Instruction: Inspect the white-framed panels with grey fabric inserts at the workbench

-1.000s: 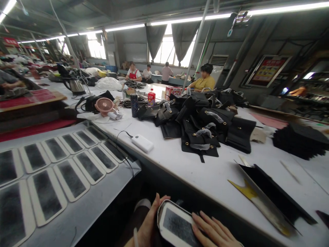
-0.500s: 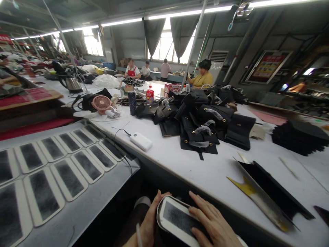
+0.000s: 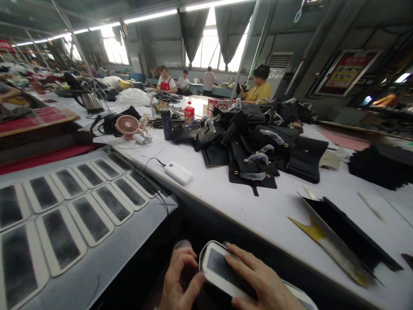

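Low in the head view is a black bag piece (image 3: 211,286) with a rounded end, faced by a pale-bordered panel (image 3: 222,268) with a dark middle. My right hand (image 3: 258,275) lies across this panel, fingers over its top and thumb at the near edge, gripping it. At the rounded left end, my left hand (image 3: 182,275) is closed, thumb and curled fingers pinching at the rim; the exact contact is partly hidden. Another pale-edged panel (image 3: 301,295) shows just beyond my right wrist.
On a grey board (image 3: 129,241) at left lie several pale-edged panels (image 3: 92,217). The white table (image 3: 219,206) holds a power bank (image 3: 178,172), a pink fan (image 3: 128,125), black bags (image 3: 253,168) and a folded black sheet (image 3: 351,237). Several people sit or stand farther back.
My left hand has shifted from lying along the bag piece's side to pinching at its rounded end. My right hand has slid left and farther over the panel. The view has shifted slightly.
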The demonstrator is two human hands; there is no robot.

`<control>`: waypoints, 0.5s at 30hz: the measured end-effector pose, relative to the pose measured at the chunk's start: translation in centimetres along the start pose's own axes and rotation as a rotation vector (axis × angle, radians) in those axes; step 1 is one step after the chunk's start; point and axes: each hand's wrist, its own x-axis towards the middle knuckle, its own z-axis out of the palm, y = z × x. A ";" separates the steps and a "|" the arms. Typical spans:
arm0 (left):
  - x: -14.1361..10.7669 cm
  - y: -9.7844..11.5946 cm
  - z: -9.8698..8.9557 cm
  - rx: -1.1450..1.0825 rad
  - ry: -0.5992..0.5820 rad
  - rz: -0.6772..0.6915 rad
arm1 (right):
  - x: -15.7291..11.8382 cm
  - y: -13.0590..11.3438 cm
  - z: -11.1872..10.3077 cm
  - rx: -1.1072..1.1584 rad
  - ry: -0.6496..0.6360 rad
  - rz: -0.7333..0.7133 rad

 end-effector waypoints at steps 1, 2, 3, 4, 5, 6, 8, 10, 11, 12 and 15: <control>-0.1 0.6 -0.5 0.140 -0.029 0.172 | 0.0 0.0 0.0 0.011 -0.002 0.010; -0.1 1.3 -0.8 0.269 -0.057 0.327 | 0.0 0.1 0.0 0.026 0.004 0.013; 0.0 1.9 -0.9 0.386 -0.088 0.444 | 0.0 0.1 -0.1 0.043 0.011 0.012; 0.1 2.4 -0.7 0.473 -0.084 0.534 | 0.0 0.0 -0.3 0.063 0.015 0.007; 0.2 2.7 -0.4 0.527 -0.048 0.597 | -0.1 0.0 -0.4 0.078 0.015 0.001; 0.3 2.9 0.2 0.555 0.006 0.642 | -0.1 -0.1 -0.6 0.089 0.013 -0.009; 0.2 2.8 1.4 0.573 0.126 0.700 | -0.1 -0.1 -0.8 0.106 0.016 -0.030; 0.0 2.4 2.6 0.580 0.187 0.717 | -0.2 0.0 -0.7 0.115 0.024 -0.058; -0.1 2.2 3.0 0.587 0.182 0.703 | -0.3 0.1 -0.7 0.114 0.026 -0.073; -0.2 2.1 3.2 0.584 0.188 0.697 | -0.4 0.1 -0.6 0.114 0.025 -0.082; -0.1 2.5 3.0 0.588 0.185 0.691 | -0.6 0.3 -0.3 0.095 0.037 -0.111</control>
